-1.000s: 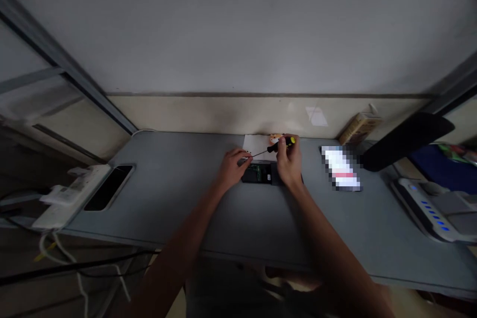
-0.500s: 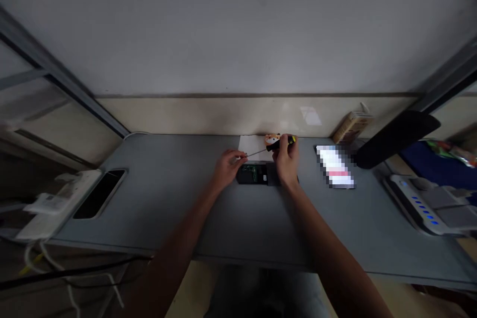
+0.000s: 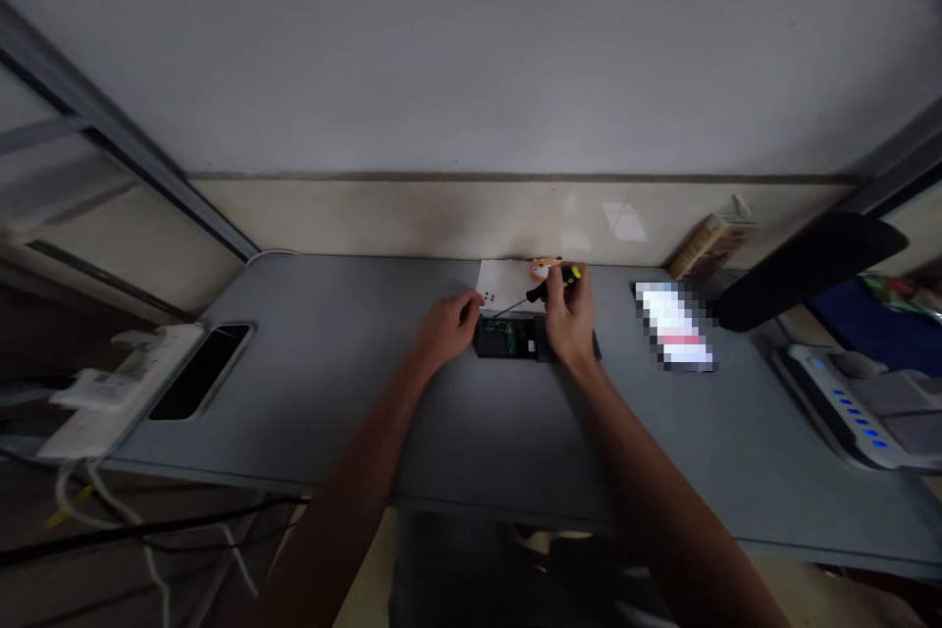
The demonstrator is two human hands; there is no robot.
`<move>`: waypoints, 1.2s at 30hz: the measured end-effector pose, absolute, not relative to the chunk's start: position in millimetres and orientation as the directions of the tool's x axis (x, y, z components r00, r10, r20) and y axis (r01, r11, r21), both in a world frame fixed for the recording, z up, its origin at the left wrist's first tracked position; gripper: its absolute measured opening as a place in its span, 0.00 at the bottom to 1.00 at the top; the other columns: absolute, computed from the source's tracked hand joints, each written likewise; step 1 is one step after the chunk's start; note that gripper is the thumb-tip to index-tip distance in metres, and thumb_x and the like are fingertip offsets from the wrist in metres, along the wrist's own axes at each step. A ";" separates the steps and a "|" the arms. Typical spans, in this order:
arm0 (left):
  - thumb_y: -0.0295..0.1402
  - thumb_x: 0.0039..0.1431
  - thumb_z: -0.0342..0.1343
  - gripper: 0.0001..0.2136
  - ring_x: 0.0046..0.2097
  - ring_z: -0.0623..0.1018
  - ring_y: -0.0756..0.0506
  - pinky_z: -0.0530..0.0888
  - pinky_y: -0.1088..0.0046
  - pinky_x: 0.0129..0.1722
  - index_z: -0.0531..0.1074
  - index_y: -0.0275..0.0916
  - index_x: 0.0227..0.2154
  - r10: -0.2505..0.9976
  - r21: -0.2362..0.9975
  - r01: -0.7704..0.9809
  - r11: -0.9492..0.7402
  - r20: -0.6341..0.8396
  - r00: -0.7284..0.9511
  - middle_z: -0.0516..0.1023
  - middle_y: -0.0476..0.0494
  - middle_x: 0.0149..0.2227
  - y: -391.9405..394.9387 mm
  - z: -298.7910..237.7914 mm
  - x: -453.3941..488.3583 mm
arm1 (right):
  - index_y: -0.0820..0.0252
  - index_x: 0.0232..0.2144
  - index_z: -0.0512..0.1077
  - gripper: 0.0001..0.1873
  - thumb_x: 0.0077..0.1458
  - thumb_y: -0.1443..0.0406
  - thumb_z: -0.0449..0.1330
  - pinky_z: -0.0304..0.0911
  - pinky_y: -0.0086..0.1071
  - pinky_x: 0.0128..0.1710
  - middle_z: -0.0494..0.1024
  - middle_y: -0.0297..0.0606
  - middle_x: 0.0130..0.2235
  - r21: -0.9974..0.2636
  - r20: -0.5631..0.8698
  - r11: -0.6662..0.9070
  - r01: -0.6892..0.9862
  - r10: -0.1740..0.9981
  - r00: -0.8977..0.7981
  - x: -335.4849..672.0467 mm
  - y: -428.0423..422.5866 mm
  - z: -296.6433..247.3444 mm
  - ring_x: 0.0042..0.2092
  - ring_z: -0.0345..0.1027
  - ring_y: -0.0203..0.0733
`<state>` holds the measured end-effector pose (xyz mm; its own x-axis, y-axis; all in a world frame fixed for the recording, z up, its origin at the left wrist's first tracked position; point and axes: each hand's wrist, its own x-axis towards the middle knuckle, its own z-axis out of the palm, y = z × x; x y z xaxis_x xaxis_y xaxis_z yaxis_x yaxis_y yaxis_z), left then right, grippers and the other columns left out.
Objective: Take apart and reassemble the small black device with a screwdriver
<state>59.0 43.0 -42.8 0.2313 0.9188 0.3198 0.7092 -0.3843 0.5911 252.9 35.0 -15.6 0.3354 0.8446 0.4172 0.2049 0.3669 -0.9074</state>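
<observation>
My right hand grips a screwdriver with a black and yellow handle, its thin shaft slanting down-left toward a dark open case. A green circuit board shows inside that case. My left hand has curled fingers right at the case's left edge, and whether they hold it is hard to tell. Behind the case lies a white paper sheet with several small black screws on it. A small orange figurine stands at the paper's far edge.
The grey desk meets a cream wall at the back. On it lie a black phone by a white power strip, a pixelated white item, and a tan box. A device with blue lights sits at right.
My left hand has drawn slightly left and back from the paper, uncovering the small screws. The screwdriver stays in my right hand. The view has shifted a little.
</observation>
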 end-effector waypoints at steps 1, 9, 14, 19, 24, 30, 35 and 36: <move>0.31 0.68 0.48 0.11 0.36 0.80 0.45 0.76 0.68 0.44 0.77 0.42 0.37 0.915 0.588 0.705 -0.395 0.316 0.249 0.82 0.46 0.34 42.7 -42.7 59.5 | 0.54 0.39 0.66 0.17 0.65 0.48 0.54 0.62 0.33 0.34 0.74 0.31 0.31 -0.902 0.426 0.368 0.227 0.847 0.319 252.8 34.2 -16.0 0.31 0.67 0.37; 0.27 0.65 0.49 0.10 0.39 0.80 0.44 0.76 0.66 0.46 0.76 0.42 0.34 0.891 0.577 0.679 -0.453 0.298 0.342 0.82 0.46 0.35 41.4 -42.8 61.6 | 0.52 0.40 0.67 0.15 0.64 0.49 0.55 0.61 0.33 0.33 0.75 0.31 0.31 -0.876 0.457 0.376 0.302 0.847 0.270 252.2 32.8 -18.8 0.29 0.67 0.39; 0.27 0.65 0.49 0.11 0.38 0.81 0.43 0.77 0.65 0.46 0.76 0.42 0.34 0.887 0.584 0.668 -0.461 0.281 0.367 0.82 0.45 0.35 40.4 -40.8 61.7 | 0.52 0.39 0.67 0.15 0.64 0.48 0.55 0.62 0.34 0.34 0.75 0.32 0.30 -0.876 0.454 0.364 0.315 0.844 0.286 252.2 33.1 -19.2 0.31 0.68 0.40; 0.27 0.65 0.48 0.11 0.39 0.81 0.44 0.77 0.66 0.46 0.77 0.42 0.35 0.882 0.579 0.666 -0.470 0.291 0.369 0.83 0.46 0.36 39.5 -39.8 61.8 | 0.53 0.39 0.67 0.17 0.64 0.47 0.54 0.62 0.36 0.36 0.76 0.33 0.30 -0.887 0.427 0.340 0.311 0.860 0.279 252.3 34.1 -20.5 0.31 0.69 0.41; 0.26 0.63 0.49 0.11 0.40 0.82 0.44 0.77 0.65 0.48 0.77 0.43 0.34 0.882 0.585 0.661 -0.470 0.279 0.380 0.83 0.46 0.37 38.2 -37.4 61.2 | 0.52 0.40 0.67 0.19 0.63 0.45 0.55 0.62 0.36 0.34 0.76 0.33 0.29 -0.892 0.413 0.327 0.313 0.871 0.266 251.6 34.0 -21.0 0.30 0.69 0.42; 0.25 0.62 0.51 0.10 0.41 0.81 0.43 0.77 0.64 0.48 0.77 0.42 0.34 0.882 0.592 0.655 -0.471 0.284 0.377 0.83 0.45 0.37 37.6 -36.7 62.2 | 0.51 0.38 0.66 0.18 0.62 0.45 0.56 0.59 0.34 0.30 0.72 0.30 0.26 -0.867 0.460 0.368 0.335 0.850 0.256 251.2 34.4 -22.3 0.27 0.65 0.40; 0.25 0.61 0.52 0.09 0.38 0.81 0.45 0.77 0.66 0.45 0.77 0.42 0.33 0.881 0.604 0.643 -0.472 0.297 0.367 0.82 0.46 0.35 36.8 -39.3 63.5 | 0.50 0.37 0.66 0.17 0.61 0.45 0.57 0.61 0.34 0.32 0.74 0.30 0.27 -0.855 0.473 0.388 0.345 0.855 0.212 250.2 34.5 -18.3 0.28 0.66 0.40; 0.25 0.61 0.53 0.09 0.37 0.80 0.45 0.77 0.66 0.45 0.77 0.42 0.33 0.883 0.607 0.641 -0.469 0.299 0.363 0.82 0.46 0.35 36.5 -39.6 63.7 | 0.50 0.37 0.66 0.17 0.61 0.45 0.57 0.61 0.35 0.32 0.73 0.30 0.27 -0.854 0.470 0.384 0.353 0.859 0.203 249.5 34.5 -16.5 0.28 0.66 0.40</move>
